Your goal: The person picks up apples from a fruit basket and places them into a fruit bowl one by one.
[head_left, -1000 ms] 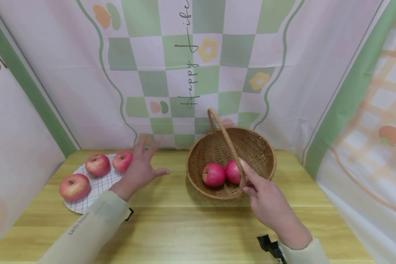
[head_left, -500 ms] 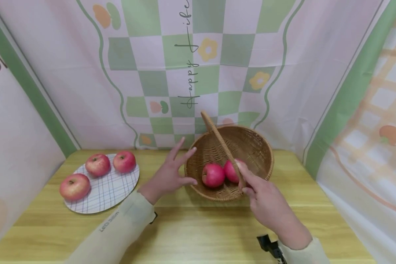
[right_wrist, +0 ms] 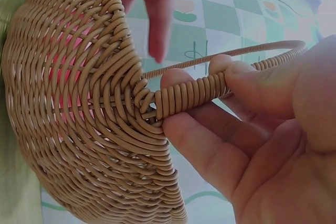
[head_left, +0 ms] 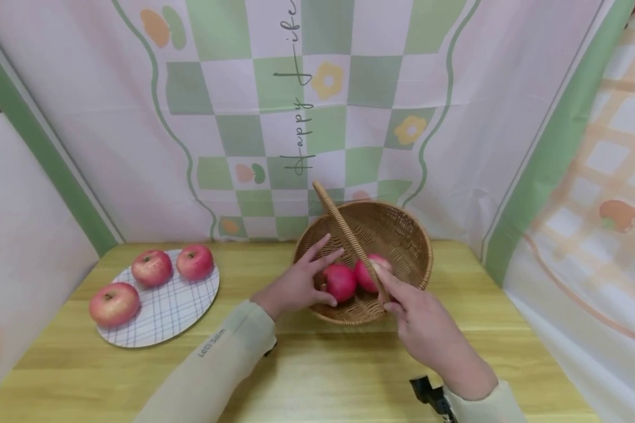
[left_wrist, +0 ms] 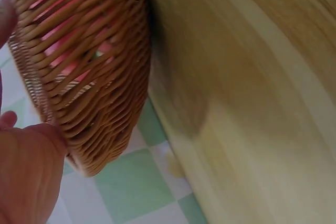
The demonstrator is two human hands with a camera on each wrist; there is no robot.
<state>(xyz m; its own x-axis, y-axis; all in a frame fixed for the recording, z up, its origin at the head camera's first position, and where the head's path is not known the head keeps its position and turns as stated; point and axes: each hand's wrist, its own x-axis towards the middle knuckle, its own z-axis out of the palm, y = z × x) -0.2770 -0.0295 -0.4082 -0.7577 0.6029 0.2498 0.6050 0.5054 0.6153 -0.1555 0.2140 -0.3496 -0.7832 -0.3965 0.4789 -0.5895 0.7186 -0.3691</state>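
A brown wicker basket (head_left: 402,235) stands on the table with two red apples inside. My right hand (head_left: 428,326) grips the near end of its arched handle (head_left: 344,226); the right wrist view shows thumb and fingers curled round the wrapped handle (right_wrist: 194,95). Over the basket's left rim reaches my left hand (head_left: 296,285), its fingers spread above the left apple (head_left: 341,283). Whether those fingers touch the apple is hard to tell. The other apple (head_left: 367,276) lies beside it, partly behind the handle. In the left wrist view, the left hand (left_wrist: 29,166) is at the basket's rim.
On the left of the wooden table (head_left: 317,376) lies a round checked plate (head_left: 174,311). It bears three red-yellow apples, one of them at the front left (head_left: 114,304). A patterned cloth (head_left: 328,129) hangs close behind the basket.
My left hand has moved right from beside the plate to over the basket's left side. The handle has swung a little left while my right hand keeps its grip.
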